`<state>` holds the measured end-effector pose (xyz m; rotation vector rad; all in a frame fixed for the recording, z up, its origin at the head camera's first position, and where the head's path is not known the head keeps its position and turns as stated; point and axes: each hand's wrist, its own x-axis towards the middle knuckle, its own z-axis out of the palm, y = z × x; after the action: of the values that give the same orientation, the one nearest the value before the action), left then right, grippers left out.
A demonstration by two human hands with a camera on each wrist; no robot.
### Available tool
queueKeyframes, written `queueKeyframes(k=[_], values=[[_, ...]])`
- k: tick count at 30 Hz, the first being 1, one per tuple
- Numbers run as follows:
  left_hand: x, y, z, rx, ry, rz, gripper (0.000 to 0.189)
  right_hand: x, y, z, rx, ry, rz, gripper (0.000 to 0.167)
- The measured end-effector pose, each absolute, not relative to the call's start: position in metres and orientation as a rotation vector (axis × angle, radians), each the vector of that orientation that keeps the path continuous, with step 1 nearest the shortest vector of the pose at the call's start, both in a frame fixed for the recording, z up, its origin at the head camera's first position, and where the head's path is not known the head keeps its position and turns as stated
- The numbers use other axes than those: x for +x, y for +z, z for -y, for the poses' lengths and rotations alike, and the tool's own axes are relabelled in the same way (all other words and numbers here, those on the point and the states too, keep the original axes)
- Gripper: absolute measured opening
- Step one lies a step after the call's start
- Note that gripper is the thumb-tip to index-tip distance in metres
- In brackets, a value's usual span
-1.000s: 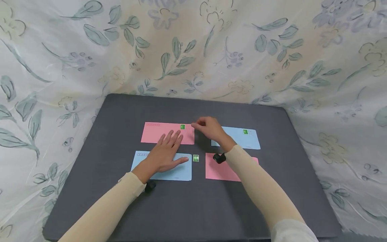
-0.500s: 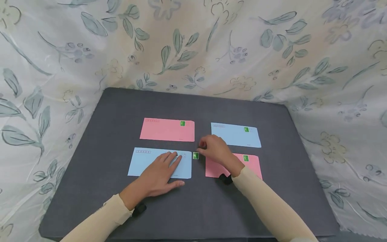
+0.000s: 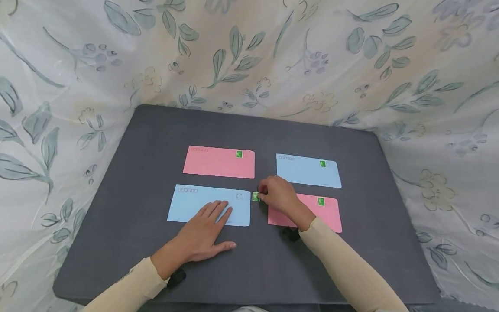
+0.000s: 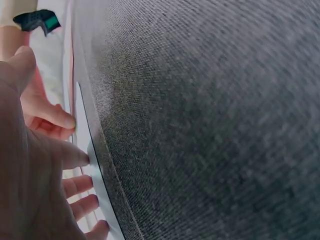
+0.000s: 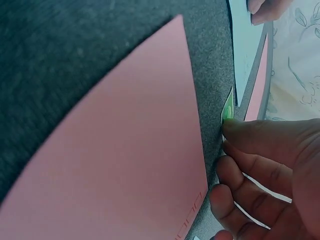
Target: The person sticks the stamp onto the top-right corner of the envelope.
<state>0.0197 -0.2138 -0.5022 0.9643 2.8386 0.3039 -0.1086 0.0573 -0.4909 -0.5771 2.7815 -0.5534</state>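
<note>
My left hand point(image 3: 203, 234) lies with straight fingers on the lower part of the near-left blue envelope point(image 3: 187, 203). That envelope has a printed stamp box at its upper right corner. Just right of it is a small green postage stamp point(image 3: 255, 196) with a white border. My right hand point(image 3: 281, 196) pinches the stamp's right edge; in the right wrist view the thumb point(image 5: 250, 134) covers one end of the stamp point(image 5: 228, 106). Under my right hand and wrist, the near-right pink envelope point(image 3: 308, 212) is partly hidden.
A pink envelope point(image 3: 218, 163) at far left and a blue envelope point(image 3: 306, 171) at far right each bear a green stamp, as does the near-right pink one. All lie on a dark grey table point(image 3: 156, 134). A floral curtain point(image 3: 156, 56) hangs behind it.
My right hand has come down from beside the far pink envelope and now pinches the loose stamp. My left hand has slid toward the near edge, uncovering the near blue envelope's stamp box.
</note>
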Motion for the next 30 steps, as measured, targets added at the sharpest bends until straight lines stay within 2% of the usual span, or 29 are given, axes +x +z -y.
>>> queueKeyframes(k=[6,17,30], values=[[0.023,-0.503,0.214,0.948,0.327,-2.821,0.098,-0.111,-0.492,-0.058,-0.56,-0.59,-2.764,0.005],[0.032,-0.513,0.207,0.929,0.319,-2.822,0.104,-0.108,-0.49,-0.062,-0.557,-0.713,-2.713,0.019],[0.036,-0.513,0.199,0.913,0.28,-2.832,0.108,-0.121,-0.479,-0.07,-0.742,-1.042,-2.404,0.005]])
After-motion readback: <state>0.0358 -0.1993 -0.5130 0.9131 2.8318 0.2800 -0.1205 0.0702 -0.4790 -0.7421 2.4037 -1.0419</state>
